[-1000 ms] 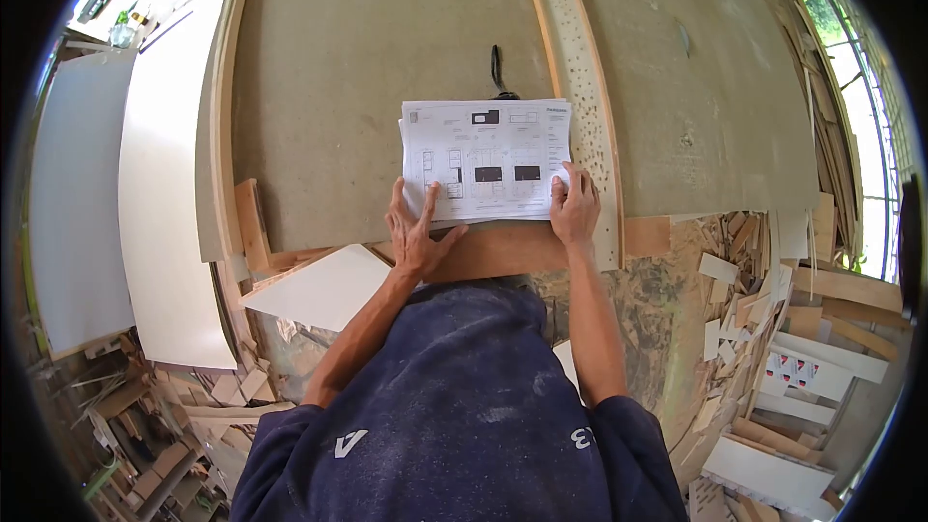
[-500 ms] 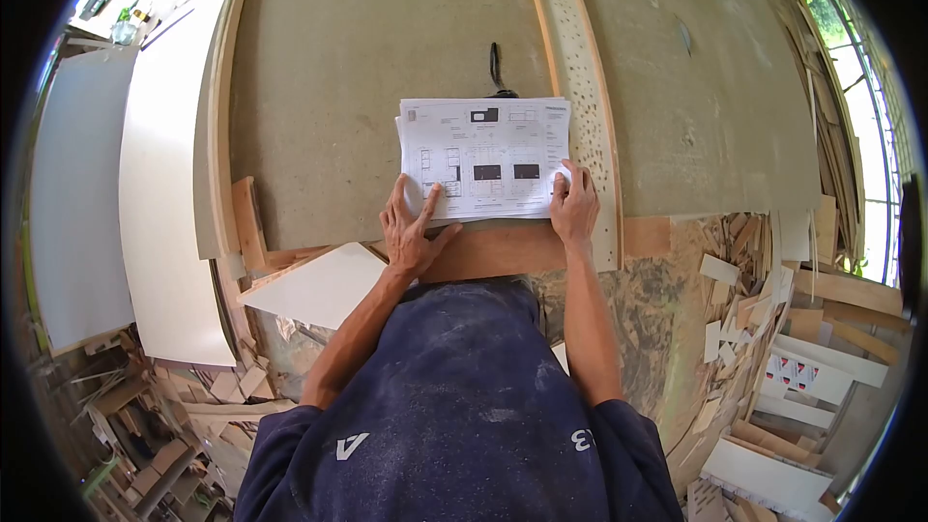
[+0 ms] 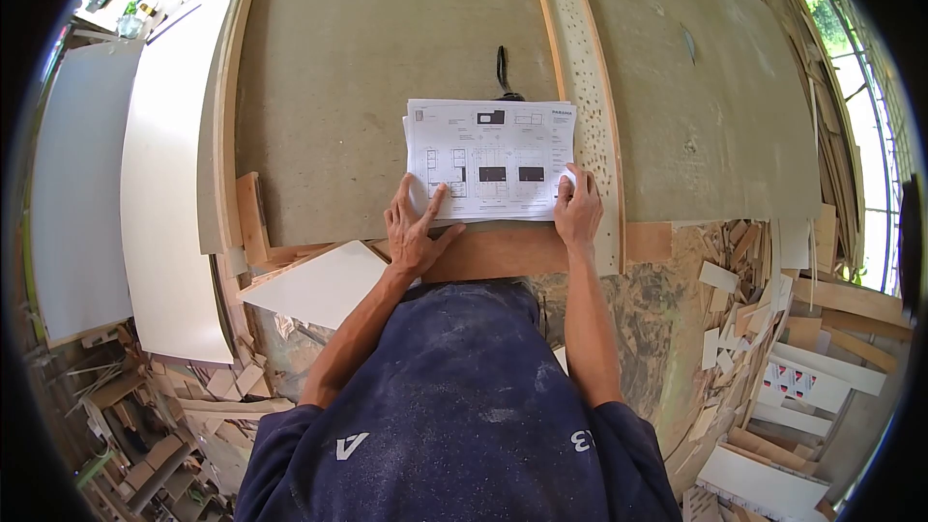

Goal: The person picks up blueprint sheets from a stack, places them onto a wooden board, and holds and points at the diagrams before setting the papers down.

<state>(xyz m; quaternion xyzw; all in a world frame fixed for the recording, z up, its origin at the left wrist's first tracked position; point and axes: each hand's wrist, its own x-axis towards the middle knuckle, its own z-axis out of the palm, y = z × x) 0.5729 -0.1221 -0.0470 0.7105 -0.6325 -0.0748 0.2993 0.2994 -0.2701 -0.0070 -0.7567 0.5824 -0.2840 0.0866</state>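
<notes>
Viewpoint shifted slightly; my left hand (image 3: 414, 237) lies spread on the paper stack (image 3: 491, 150), right hand (image 3: 578, 213) bent at its edge, grip indeterminable. Table (image 3: 387, 39) beneath; offcuts (image 3: 718, 276) beyond.

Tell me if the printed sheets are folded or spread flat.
Flat, unfolded: the printed sheets lie stacked, the top page's drawings fully facing up.

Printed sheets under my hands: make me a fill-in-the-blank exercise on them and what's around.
The number of hands touching the printed sheets is ____. The left hand is at the sheets' lower ____ corner. The shirt is dark ____. The lettering on it is ____.

Missing words: two; left; blue; white.
</notes>
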